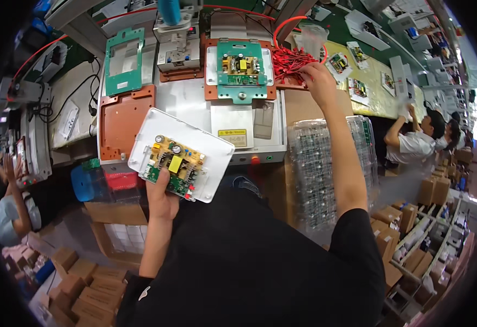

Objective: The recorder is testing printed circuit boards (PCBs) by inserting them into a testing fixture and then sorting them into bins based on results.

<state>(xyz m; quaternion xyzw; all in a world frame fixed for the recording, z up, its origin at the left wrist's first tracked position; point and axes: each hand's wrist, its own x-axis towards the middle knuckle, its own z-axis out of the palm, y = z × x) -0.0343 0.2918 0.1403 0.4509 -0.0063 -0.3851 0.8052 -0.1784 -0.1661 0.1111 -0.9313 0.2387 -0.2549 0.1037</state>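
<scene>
My left hand (162, 199) grips a white plastic housing (215, 153) by its near edge, held tilted above my lap. Inside it sits a circuit board (176, 163) with a yellow transformer and round capacitors, and my thumb presses over the board's green near part. My right hand (320, 82) is stretched far forward, its fingers pinched at a heap of red wires (288, 64). How many wires they hold is too small to tell. Left of that heap, a similar board in a white housing (241, 64) rests in a green and orange fixture (242, 95).
An orange tray (120, 122) and a green frame (125, 82) lie at the left of the bench, beside a metal press (178, 54). Stacked clear blister trays (325, 169) stand at the right. Further boards (358, 90) lie on a yellowish table. Co-workers (413, 136) sit on both sides.
</scene>
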